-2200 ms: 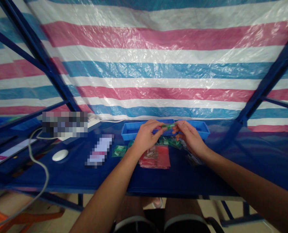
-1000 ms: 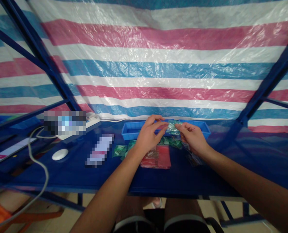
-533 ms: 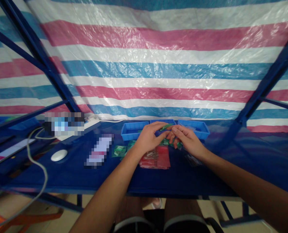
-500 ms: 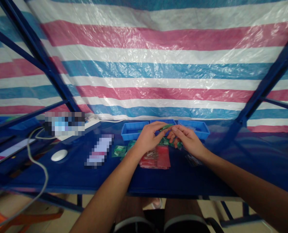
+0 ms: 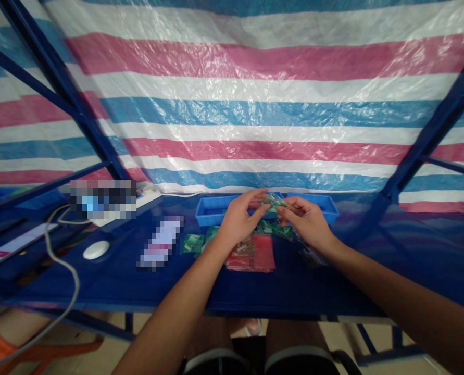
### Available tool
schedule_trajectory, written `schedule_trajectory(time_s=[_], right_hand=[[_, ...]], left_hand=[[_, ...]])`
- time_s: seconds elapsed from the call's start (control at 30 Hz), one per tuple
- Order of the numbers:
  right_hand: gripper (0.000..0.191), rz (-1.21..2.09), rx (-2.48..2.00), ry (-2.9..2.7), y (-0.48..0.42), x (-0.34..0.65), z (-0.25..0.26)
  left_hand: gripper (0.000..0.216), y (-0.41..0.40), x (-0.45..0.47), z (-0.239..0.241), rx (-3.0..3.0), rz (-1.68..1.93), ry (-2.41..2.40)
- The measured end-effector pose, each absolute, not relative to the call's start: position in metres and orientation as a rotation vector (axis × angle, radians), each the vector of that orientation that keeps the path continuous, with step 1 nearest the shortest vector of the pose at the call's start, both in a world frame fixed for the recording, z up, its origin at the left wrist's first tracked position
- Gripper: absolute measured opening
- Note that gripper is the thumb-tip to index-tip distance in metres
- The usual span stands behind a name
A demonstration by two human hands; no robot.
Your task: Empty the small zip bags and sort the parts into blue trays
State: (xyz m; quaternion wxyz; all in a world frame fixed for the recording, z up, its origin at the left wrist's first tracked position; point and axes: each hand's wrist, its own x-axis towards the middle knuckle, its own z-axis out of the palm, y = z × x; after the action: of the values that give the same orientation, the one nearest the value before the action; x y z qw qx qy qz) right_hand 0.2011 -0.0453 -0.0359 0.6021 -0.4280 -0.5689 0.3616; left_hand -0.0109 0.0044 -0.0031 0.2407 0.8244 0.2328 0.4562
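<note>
My left hand (image 5: 240, 219) and my right hand (image 5: 306, 221) meet above the blue table (image 5: 110, 281), both pinching a small clear bag with a green part (image 5: 274, 202) between thumbs and fingertips. Under my hands lies a pile of similar green bagged parts (image 5: 273, 228). A stack of red bags (image 5: 253, 253) lies just below my left wrist. Another green bagged part (image 5: 193, 243) rests to the left of it. Behind my hands stands a row of blue plastic trays (image 5: 212, 208).
A white mouse (image 5: 96, 250) and its grey cable (image 5: 65, 271) lie on the table's left side, beside a flat keyboard or tablet (image 5: 13, 246). A striped tarpaulin (image 5: 255, 104) hangs behind. Blue frame bars (image 5: 423, 140) slant at both sides.
Both hands dropped toward the pile half a second ago and have lifted again with the small bag pinched between them in front of the trays.
</note>
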Motion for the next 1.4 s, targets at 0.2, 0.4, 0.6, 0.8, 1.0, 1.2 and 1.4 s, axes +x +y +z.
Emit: schedule_trajectory(time_s=[0.2, 0.4, 0.6, 0.8, 1.0, 1.2, 1.4], right_hand=[[0.04, 0.89, -0.932, -1.212, -0.046, 0.197, -0.032], [0.037, 0.937, -0.882, -1.364, -0.057, 0.189, -0.025], [0.039, 0.741, -0.961, -1.233, -0.05, 0.194, -0.03], [0.041, 0.809, -0.938, -1.315, -0.046, 0.198, -0.036], [0.04, 0.751, -0.978, -1.153, -0.042, 0.201, -0.036], [0.036, 0.919, -0.891, -1.282, -0.047, 0.197, -0.034], [0.034, 1.044, -0.756, -1.324, -0.052, 0.193, -0.031]], left_hand=[[0.027, 0.002, -0.01, 0.0, 2.405, 1.284, 0.549], [0.025, 0.003, -0.01, -0.001, 2.399, 1.22, 0.591], [0.024, 0.009, -0.012, -0.004, 2.241, 1.305, 0.714], [0.039, 0.007, -0.008, -0.007, 2.166, 1.188, 0.64], [0.018, 0.002, -0.009, 0.001, 2.295, 1.293, 0.628], [0.037, 0.001, -0.009, -0.003, 2.367, 1.154, 0.526], [0.018, 0.006, -0.013, 0.0, 2.462, 1.28, 0.77]])
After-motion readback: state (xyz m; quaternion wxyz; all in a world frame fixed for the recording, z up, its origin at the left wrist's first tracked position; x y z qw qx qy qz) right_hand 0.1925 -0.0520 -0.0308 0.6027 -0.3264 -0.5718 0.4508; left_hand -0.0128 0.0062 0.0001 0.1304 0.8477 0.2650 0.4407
